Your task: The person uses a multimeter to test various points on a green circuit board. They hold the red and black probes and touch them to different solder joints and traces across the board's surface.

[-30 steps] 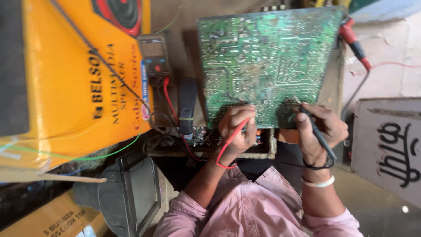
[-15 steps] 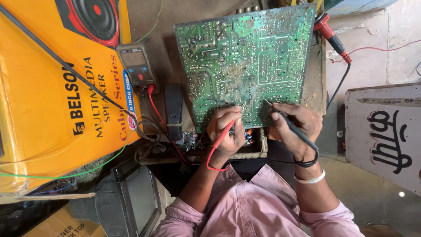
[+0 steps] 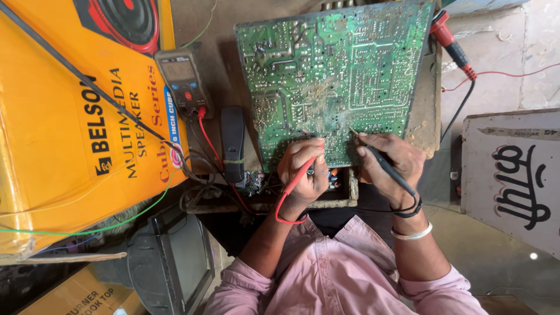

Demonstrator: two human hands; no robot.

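A large green circuit board [image 3: 332, 70] lies solder side up in front of me. My left hand [image 3: 304, 170] grips a red test probe [image 3: 294, 181] at the board's near edge, and the probe's red lead loops down by my wrist. In my right hand [image 3: 392, 164] I hold a black test probe [image 3: 379, 158] like a pen, its tip touching the board's lower middle. A grey multimeter [image 3: 182, 83] rests to the left of the board, leads plugged in.
A big yellow cardboard speaker box [image 3: 70, 128] fills the left. A black remote-like handset [image 3: 233, 143] lies between multimeter and board. A red-handled tool [image 3: 450, 42] sits at the board's right edge. A grey box [image 3: 513, 175] stands right; a small dark screen [image 3: 181, 262] sits lower left.
Both hands have shifted along the board's near edge, and the black probe tip now rests further up on the board. My view has tilted, so the board sits lower in frame.
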